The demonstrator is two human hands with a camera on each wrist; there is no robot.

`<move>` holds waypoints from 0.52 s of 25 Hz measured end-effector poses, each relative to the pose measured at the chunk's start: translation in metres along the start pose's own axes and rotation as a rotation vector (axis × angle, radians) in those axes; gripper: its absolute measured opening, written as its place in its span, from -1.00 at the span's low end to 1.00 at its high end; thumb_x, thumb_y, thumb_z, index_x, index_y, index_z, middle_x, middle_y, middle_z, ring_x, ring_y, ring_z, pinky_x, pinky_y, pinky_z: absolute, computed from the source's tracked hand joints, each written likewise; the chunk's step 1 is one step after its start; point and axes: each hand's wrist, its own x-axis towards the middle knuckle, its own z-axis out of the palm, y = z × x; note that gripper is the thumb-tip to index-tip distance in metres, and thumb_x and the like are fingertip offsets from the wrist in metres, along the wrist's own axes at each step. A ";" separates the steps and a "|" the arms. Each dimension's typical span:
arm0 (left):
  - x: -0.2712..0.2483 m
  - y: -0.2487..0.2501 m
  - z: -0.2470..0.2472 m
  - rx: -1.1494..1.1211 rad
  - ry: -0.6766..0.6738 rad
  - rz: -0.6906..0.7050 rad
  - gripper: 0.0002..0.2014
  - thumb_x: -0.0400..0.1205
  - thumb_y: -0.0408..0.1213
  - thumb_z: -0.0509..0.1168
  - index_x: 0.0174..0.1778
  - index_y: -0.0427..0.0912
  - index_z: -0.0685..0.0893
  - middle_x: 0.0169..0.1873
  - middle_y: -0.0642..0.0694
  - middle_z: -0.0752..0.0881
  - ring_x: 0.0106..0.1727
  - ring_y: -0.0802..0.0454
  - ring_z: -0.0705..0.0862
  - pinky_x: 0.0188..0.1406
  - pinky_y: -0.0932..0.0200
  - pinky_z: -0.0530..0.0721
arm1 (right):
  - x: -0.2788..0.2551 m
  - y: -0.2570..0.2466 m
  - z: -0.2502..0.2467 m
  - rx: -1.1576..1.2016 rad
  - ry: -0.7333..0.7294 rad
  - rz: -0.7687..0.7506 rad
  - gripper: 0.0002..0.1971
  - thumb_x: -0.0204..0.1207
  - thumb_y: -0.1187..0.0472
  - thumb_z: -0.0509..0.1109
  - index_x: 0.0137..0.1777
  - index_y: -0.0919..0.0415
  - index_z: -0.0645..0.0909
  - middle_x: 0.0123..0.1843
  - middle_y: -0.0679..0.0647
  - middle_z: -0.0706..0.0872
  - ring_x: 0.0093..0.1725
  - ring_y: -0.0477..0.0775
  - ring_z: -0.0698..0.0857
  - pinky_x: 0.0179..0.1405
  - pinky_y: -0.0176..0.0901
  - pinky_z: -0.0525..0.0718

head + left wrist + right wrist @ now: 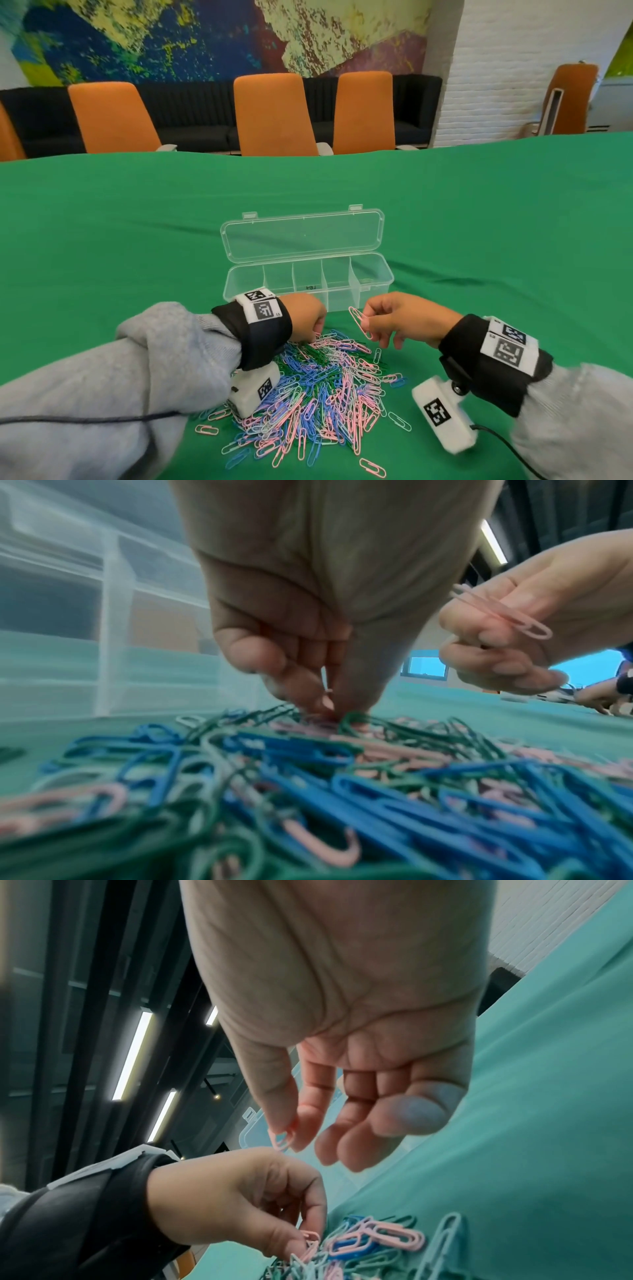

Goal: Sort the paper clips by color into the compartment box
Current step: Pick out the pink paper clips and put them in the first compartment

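A heap of pink, blue, green and white paper clips (318, 383) lies on the green cloth in front of a clear compartment box (308, 284) whose lid is open; no clips show in its compartments. My right hand (368, 320) hovers above the heap's far right edge and pinches pink paper clips (359, 322) between thumb and forefinger (310, 1123), the other fingers loosely spread. My left hand (317, 334) reaches down into the far edge of the heap, thumb and fingertips (308, 696) pinching at a pink clip (310, 1237) among the clips.
The green-covered table (479, 240) stretches wide on all sides of the box. Stray clips (399, 421) lie around the heap. Orange chairs (274, 116) line the far edge. Wrist cameras (442, 421) hang under both forearms, with cables trailing.
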 end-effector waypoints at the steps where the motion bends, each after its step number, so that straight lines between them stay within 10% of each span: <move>1: -0.002 -0.003 -0.002 -0.046 0.017 0.009 -0.85 0.58 -0.35 0.34 0.05 -0.20 0.69 -0.01 -0.10 0.74 -0.13 0.08 0.54 -0.17 0.27 0.45 | 0.001 -0.002 0.001 0.005 -0.003 -0.002 -0.83 0.58 0.28 0.34 -0.25 0.11 0.56 -0.36 -0.01 0.67 -0.43 -0.11 0.61 -0.49 -0.32 0.50; 8: -0.035 -0.032 -0.001 -0.411 0.253 0.024 -0.85 0.56 -0.22 0.41 -0.29 0.03 0.59 -0.33 0.18 0.62 -0.31 0.32 0.54 -0.34 0.46 0.42 | 0.012 -0.008 0.007 -0.008 0.001 0.025 -0.86 0.58 0.25 0.35 -0.22 0.14 0.57 -0.36 0.00 0.67 -0.45 -0.10 0.61 -0.55 -0.35 0.50; 13: -0.068 -0.066 -0.002 -0.652 0.372 -0.101 -0.83 0.58 -0.32 0.38 -0.31 -0.06 0.59 -0.46 0.04 0.63 -0.67 0.32 0.46 -0.61 0.47 0.43 | 0.031 -0.042 0.022 -0.081 -0.005 0.010 -0.86 0.57 0.23 0.34 -0.23 0.16 0.54 -0.45 -0.02 0.63 -0.55 -0.12 0.54 -0.63 -0.33 0.44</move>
